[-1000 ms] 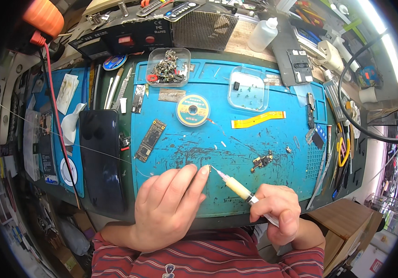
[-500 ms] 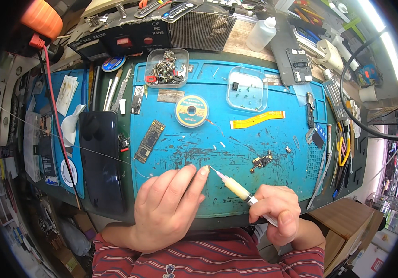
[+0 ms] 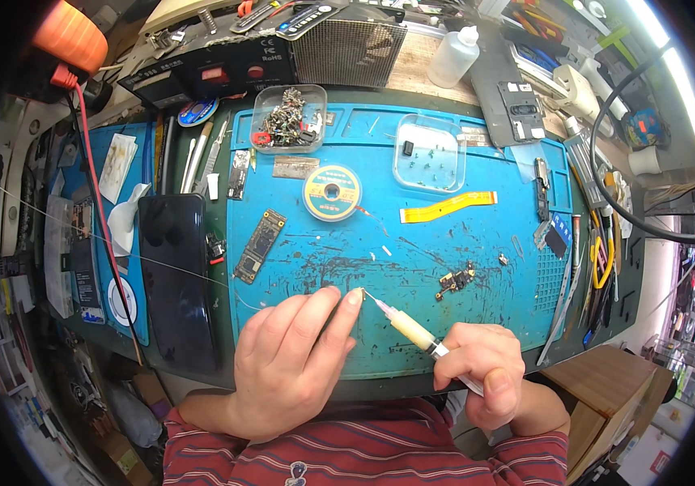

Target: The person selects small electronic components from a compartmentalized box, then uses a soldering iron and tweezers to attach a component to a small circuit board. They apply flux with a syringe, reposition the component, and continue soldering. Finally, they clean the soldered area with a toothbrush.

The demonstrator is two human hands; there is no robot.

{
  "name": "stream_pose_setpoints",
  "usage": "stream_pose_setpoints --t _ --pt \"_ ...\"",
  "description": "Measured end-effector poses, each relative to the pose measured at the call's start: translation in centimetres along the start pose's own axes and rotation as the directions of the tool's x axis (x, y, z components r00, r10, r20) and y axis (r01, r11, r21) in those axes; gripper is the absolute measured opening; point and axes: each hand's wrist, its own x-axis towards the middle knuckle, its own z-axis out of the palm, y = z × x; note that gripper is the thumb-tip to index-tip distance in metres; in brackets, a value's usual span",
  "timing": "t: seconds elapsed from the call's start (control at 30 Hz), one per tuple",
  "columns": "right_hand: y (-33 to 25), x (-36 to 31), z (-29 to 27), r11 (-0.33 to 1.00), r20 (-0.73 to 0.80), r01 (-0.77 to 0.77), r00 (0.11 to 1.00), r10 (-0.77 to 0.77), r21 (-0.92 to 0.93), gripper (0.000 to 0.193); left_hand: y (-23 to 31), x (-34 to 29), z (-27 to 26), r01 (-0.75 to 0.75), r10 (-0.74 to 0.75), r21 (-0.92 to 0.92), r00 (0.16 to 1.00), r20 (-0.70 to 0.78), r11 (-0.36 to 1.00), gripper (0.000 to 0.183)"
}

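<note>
Head: R hand gripping syringe.

Syringe smooth plastic; mat matt, scuffed; phone glossy; cabinet wooden.

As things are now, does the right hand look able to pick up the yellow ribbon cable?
Probably not readily: the right hand is closed around the syringe. The cable itself lies uncovered on the mat, with a small dark part roughly between.

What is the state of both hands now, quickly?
Left hand: fingertip at a tiny part; grip cannot be told.
Right hand: closed, holding the syringe.
</note>
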Motion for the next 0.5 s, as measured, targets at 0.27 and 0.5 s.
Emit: stream_pose_setpoints --t 0.27,0.5 --pt "0.17 -0.01 0.01 1.000 -0.004 0.017 1.000 -0.017 0.003 0.050 -0.01 0.07 0.02 0.000 0.000 0.003 1.000 0.000 1.000 0.044" --pt "0.17 -0.11 0.01 1.000 0.000 0.023 1.000 -0.023 0.001 0.049 0.01 0.04 0.03 -0.003 0.003 0.005 1.000 -0.005 1.000 0.044"
